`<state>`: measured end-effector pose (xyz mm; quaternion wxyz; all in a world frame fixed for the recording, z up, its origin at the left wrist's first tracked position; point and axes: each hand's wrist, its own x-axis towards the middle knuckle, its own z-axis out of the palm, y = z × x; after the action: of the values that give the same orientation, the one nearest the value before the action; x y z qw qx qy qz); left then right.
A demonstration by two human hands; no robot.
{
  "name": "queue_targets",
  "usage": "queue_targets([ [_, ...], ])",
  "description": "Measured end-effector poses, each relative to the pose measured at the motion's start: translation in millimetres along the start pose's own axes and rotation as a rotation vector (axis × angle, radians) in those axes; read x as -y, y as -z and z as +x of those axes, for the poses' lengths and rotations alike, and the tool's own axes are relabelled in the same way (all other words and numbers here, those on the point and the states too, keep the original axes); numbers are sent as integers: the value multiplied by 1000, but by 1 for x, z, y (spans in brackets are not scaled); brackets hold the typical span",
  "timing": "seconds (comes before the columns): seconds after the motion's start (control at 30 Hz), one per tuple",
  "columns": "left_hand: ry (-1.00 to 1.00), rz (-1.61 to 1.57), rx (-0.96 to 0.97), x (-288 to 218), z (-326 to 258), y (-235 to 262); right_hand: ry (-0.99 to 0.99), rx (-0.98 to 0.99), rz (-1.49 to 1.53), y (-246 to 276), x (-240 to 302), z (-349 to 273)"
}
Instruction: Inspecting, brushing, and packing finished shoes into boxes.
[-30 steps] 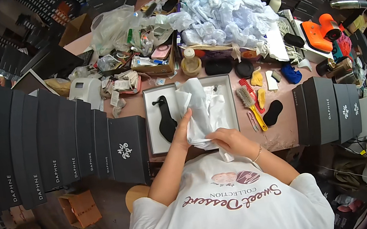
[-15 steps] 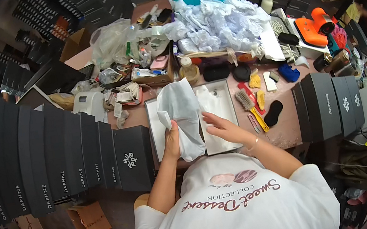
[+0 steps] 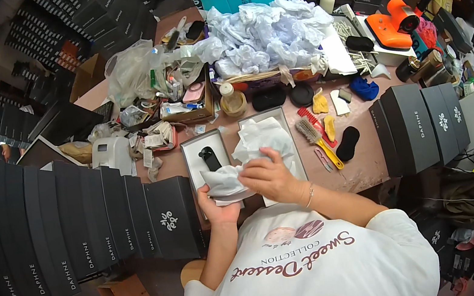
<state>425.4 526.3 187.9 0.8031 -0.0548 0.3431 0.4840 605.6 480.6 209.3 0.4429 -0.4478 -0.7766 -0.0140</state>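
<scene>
My left hand (image 3: pixel 218 207) is wrapped round the near end of a bundle in white tissue paper (image 3: pixel 225 185). A slim black piece (image 3: pixel 209 158) sticks out of the paper's far side; its kind is mostly hidden. My right hand (image 3: pixel 275 178) has its fingers bent against the loose paper sheet (image 3: pixel 266 135), pinching it at the bundle's right. Beneath lie two halves of a grey shoebox with pale insides: a left half (image 3: pixel 194 146) under the bundle and a right half (image 3: pixel 297 160) under the spread paper.
Rows of dark shoeboxes flank me at left (image 3: pixel 173 209) and right (image 3: pixel 412 128). To the right lie a yellow-handled brush (image 3: pixel 316 136), a black oval pad (image 3: pixel 348 143) and yellow cloths (image 3: pixel 319 102). A heap of crumpled tissue (image 3: pixel 269 33) and a glass bottle (image 3: pixel 233 104) stand beyond.
The paper bundle has come down lower and tilted across the box, and the black piece now shows. My right hand has moved left onto the paper. Part of the sheet spreads over the right half.
</scene>
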Motion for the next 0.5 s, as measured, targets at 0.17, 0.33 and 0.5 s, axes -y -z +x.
queue_targets([
  [0.17, -7, -185, 176, -6, 46, 40, -20, 455, 322, 13, 38, -19],
  [0.33, -167, 54, 309, -41, 34, 14, -318, -109, 253, 83, -3, 34],
  [0.5, -59, -37, 461, -41, 35, 17, -741, 348, 405, 58, -11, 1],
])
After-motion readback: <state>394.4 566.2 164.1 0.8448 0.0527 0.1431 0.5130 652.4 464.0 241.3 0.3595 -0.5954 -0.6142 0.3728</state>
